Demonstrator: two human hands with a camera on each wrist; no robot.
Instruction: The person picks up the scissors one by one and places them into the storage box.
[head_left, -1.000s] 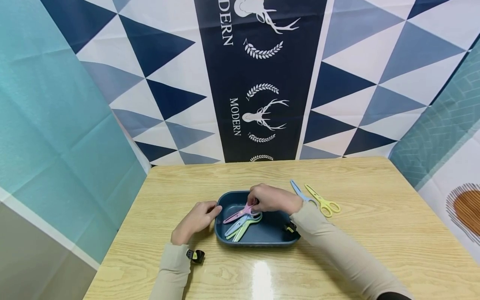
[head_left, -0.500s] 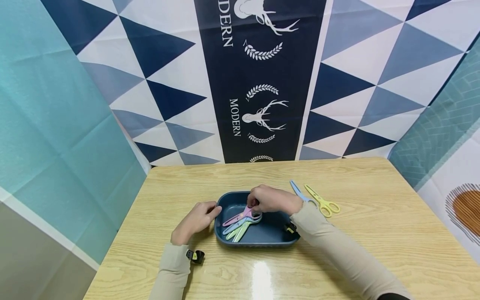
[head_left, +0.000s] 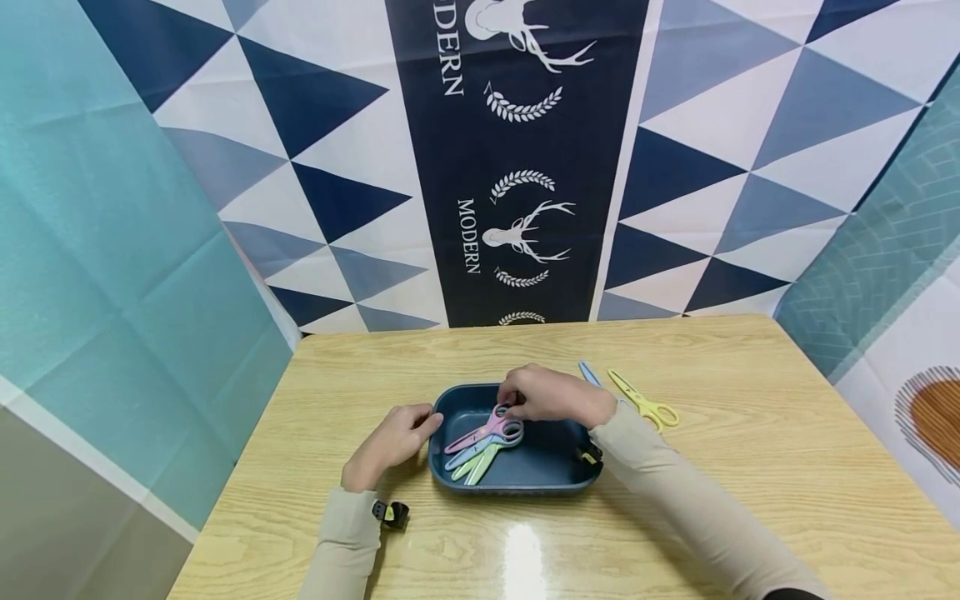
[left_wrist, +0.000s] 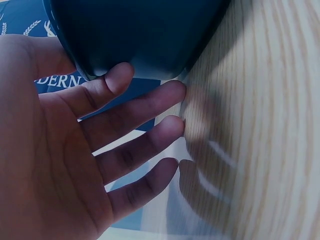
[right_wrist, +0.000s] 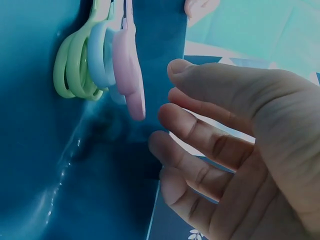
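A dark blue tray (head_left: 543,477) sits on the wooden table, holding pink scissors (head_left: 467,439), light blue scissors (head_left: 465,456) and green scissors (head_left: 485,465) laid overlapping at its left side. My left hand (head_left: 392,442) pinches the tray's left rim: the thumb reaches over it and the index fingertip (left_wrist: 120,77) meets the outer wall, other fingers spread loosely. Above the scissors' handles is my right hand (head_left: 551,394). In the right wrist view its fingers are parted and hold nothing, a small gap away from the pink handle (right_wrist: 127,70).
Behind my right forearm on the table (head_left: 360,367) lie yellow scissors (head_left: 628,389) and another blue pair (head_left: 588,372), partly hidden by the sleeve. A patterned cloth (head_left: 540,167) hangs at the table's far edge. Wrist cameras (head_left: 392,513) stick out near the tray's sides.
The pink scissors have settled onto the blue pair, and my right hand has let go of them, shifting slightly up and right. My left hand stays at the tray's rim.
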